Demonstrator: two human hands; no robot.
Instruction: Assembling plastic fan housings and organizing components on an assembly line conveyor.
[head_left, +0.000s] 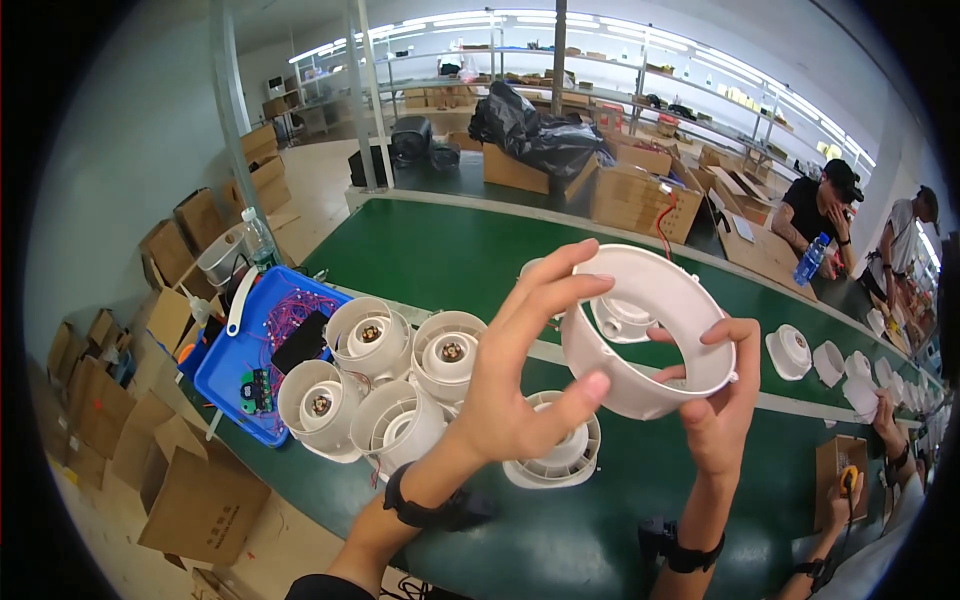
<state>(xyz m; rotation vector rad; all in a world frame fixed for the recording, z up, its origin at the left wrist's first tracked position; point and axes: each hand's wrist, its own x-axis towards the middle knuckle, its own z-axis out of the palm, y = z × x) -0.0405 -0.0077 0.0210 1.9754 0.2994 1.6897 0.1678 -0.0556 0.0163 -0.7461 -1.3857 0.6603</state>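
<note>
Both hands raised above the green counter, sharing 1 white round plastic ring housing, held tilted so its open centre faces the camera.

Left hand: fingers spread and clamped on the ring's left rim, thumb pressed against the lower outer wall. Right hand: fingers curled over the ring's right edge, thumb tip inside the opening; also clamped on it. Black band on each wrist.

Below the hands, on the counter: 1 white slotted plastic fan grille, lying flat. Just left of it, a cluster of 4 white cylindrical fan housings, touching one another, hubs up. Further left, a blue plastic tray with coloured wires and a small circuit board.

Right side: a row of white plastic parts along the counter; another person's hand near them. Cardboard boxes on the floor at left.
</note>
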